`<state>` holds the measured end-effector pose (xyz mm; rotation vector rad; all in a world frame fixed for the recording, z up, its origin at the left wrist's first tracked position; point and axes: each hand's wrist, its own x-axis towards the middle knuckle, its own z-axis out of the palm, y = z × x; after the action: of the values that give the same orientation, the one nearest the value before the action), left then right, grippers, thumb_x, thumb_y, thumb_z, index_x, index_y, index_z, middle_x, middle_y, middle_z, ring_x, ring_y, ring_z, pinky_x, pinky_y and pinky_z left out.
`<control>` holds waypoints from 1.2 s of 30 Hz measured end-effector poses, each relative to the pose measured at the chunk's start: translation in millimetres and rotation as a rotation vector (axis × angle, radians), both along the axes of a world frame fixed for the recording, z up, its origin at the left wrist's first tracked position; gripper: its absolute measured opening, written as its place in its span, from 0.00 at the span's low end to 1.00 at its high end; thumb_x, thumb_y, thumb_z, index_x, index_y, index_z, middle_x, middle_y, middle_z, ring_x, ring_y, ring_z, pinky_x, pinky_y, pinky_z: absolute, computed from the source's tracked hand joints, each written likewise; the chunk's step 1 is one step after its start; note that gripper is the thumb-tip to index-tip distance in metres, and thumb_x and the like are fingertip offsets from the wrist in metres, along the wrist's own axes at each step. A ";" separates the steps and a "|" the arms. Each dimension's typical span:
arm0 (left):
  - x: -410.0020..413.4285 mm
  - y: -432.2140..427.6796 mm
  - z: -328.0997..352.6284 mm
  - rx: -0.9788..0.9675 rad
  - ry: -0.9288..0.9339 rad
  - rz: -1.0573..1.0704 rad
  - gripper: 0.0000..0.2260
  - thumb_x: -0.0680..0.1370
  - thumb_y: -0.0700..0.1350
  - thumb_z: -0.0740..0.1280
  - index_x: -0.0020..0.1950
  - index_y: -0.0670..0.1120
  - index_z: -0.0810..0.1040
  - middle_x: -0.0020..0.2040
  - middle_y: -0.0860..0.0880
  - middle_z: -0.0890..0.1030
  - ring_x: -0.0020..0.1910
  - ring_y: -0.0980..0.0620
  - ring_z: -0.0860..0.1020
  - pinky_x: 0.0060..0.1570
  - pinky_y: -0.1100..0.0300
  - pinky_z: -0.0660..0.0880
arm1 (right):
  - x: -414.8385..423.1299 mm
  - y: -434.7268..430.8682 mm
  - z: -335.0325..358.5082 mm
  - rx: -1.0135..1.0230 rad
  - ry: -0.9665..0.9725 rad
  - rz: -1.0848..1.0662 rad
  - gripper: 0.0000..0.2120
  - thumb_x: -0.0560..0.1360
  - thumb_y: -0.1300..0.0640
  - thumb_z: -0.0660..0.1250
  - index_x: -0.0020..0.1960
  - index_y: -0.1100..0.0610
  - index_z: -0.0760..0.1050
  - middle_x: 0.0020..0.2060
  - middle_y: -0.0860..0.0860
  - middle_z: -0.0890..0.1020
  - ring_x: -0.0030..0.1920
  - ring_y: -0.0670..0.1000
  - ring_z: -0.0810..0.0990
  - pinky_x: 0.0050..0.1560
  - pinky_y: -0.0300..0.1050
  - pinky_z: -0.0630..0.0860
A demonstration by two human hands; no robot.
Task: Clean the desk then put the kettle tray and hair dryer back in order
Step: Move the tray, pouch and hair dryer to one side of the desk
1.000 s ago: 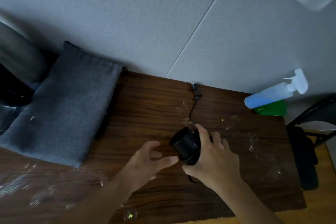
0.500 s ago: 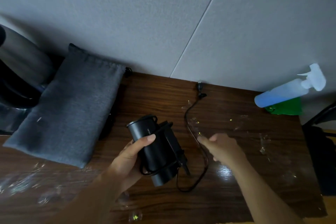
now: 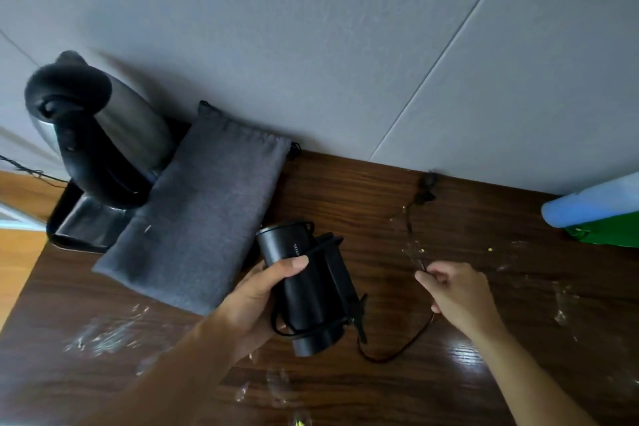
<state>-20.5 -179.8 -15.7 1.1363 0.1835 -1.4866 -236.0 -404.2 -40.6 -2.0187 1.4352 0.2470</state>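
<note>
My left hand (image 3: 254,297) grips the barrel of the black hair dryer (image 3: 306,290), which is folded, with part of its cord wound around it, just above the dark wooden desk (image 3: 466,218). My right hand (image 3: 456,294) pinches the loose black cord (image 3: 411,225), which runs up to the wall at the desk's back edge and loops down behind the hand to the dryer. A steel kettle (image 3: 100,135) with a black handle stands on a black tray (image 3: 79,225) at the far left.
A grey drawstring pouch (image 3: 204,214) lies flat between the tray and the dryer, overlapping the tray. A blue spray bottle (image 3: 591,204) lies on a green cloth (image 3: 608,232) at the right edge. Streaks and small crumbs mark the desk surface. A grey wall backs the desk.
The dryer passed from my right hand to my left hand and shifted left. My right hand let it go and took hold of the cord. The view swung left, showing the kettle.
</note>
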 end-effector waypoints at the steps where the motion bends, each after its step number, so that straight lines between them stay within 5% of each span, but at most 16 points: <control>1: 5.4 3.6 3.6 -0.011 -0.018 -0.004 0.33 0.59 0.54 0.77 0.64 0.50 0.78 0.59 0.43 0.84 0.57 0.42 0.84 0.51 0.44 0.82 | 1.6 0.3 16.9 0.008 -0.065 -0.037 0.06 0.77 0.53 0.72 0.43 0.54 0.83 0.31 0.46 0.84 0.28 0.46 0.84 0.33 0.38 0.78; 4: 24.2 14.1 9.8 -0.001 -0.132 -0.020 0.33 0.60 0.55 0.77 0.64 0.48 0.78 0.59 0.42 0.84 0.57 0.41 0.83 0.57 0.42 0.80 | 6.4 3.4 64.3 -0.048 -0.223 -0.108 0.05 0.76 0.57 0.73 0.43 0.48 0.81 0.32 0.45 0.86 0.30 0.48 0.86 0.36 0.47 0.83; 7: 43.6 23.2 10.9 0.075 -0.241 0.008 0.33 0.59 0.56 0.79 0.61 0.46 0.79 0.58 0.37 0.83 0.55 0.38 0.84 0.57 0.41 0.78 | 17.2 11.7 111.4 -0.125 -0.342 -0.155 0.04 0.75 0.56 0.74 0.44 0.47 0.81 0.34 0.46 0.87 0.32 0.48 0.86 0.33 0.41 0.83; 9: 56.5 28.8 13.2 0.088 -0.297 0.039 0.29 0.59 0.55 0.81 0.58 0.48 0.81 0.57 0.36 0.83 0.56 0.35 0.82 0.59 0.40 0.76 | 25.8 22.2 143.5 -0.093 -0.433 -0.156 0.05 0.72 0.46 0.74 0.43 0.46 0.82 0.37 0.49 0.87 0.33 0.49 0.86 0.32 0.39 0.82; 12: 75.8 38.4 17.1 0.085 -0.380 0.050 0.28 0.59 0.53 0.82 0.57 0.52 0.82 0.54 0.42 0.85 0.54 0.40 0.84 0.60 0.39 0.77 | 39.8 37.0 172.9 -0.067 -0.475 -0.061 0.25 0.64 0.23 0.68 0.47 0.41 0.83 0.38 0.46 0.87 0.37 0.48 0.86 0.38 0.45 0.83; 14: 88.0 43.6 17.9 0.099 -0.419 0.074 0.29 0.59 0.51 0.82 0.58 0.51 0.81 0.53 0.44 0.86 0.51 0.43 0.85 0.57 0.43 0.80 | 63.4 54.6 186.5 -0.066 -0.542 -0.007 0.27 0.63 0.21 0.67 0.46 0.41 0.83 0.37 0.45 0.86 0.37 0.47 0.86 0.38 0.42 0.82; 19: 124.3 47.3 1.1 0.145 -0.492 0.143 0.26 0.63 0.49 0.82 0.59 0.51 0.80 0.52 0.45 0.86 0.51 0.45 0.85 0.57 0.46 0.80 | 137.9 103.1 204.3 -0.360 -0.734 0.164 0.12 0.74 0.32 0.68 0.46 0.39 0.82 0.36 0.45 0.86 0.37 0.45 0.86 0.43 0.57 0.83; 23: 149.7 47.8 -16.5 0.247 -0.534 0.241 0.30 0.61 0.60 0.78 0.61 0.54 0.81 0.54 0.48 0.86 0.55 0.46 0.84 0.61 0.46 0.78 | 194.7 127.6 209.1 -0.388 -0.907 0.252 0.06 0.77 0.47 0.72 0.44 0.48 0.84 0.32 0.46 0.85 0.34 0.42 0.85 0.35 0.53 0.82; 27: 144.8 56.9 -9.8 0.393 -0.682 0.240 0.26 0.71 0.65 0.65 0.66 0.56 0.78 0.61 0.51 0.82 0.63 0.48 0.77 0.69 0.48 0.71 | 249.0 137.6 138.4 -0.426 -0.678 0.410 0.03 0.75 0.54 0.74 0.45 0.53 0.86 0.32 0.45 0.85 0.34 0.43 0.85 0.37 0.47 0.81; 32: 124.9 87.8 0.3 0.468 -1.030 0.051 0.24 0.81 0.61 0.59 0.74 0.53 0.68 0.70 0.49 0.73 0.71 0.48 0.70 0.70 0.47 0.68 | 276.4 155.1 52.5 -0.432 -0.036 0.835 0.23 0.80 0.51 0.66 0.73 0.53 0.70 0.63 0.53 0.78 0.57 0.57 0.82 0.52 0.50 0.81; 36: 123.2 111.2 10.7 0.464 -1.348 -0.136 0.26 0.81 0.61 0.59 0.76 0.53 0.65 0.71 0.54 0.70 0.72 0.52 0.68 0.67 0.53 0.70 | 266.4 167.2 52.5 -0.497 -0.053 0.859 0.30 0.80 0.52 0.65 0.79 0.52 0.61 0.77 0.54 0.65 0.59 0.55 0.82 0.49 0.47 0.80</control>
<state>102.6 -68.6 -4.9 2.3132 -0.5165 -0.5182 30.4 -237.0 11.8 -2.9393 0.5338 0.1954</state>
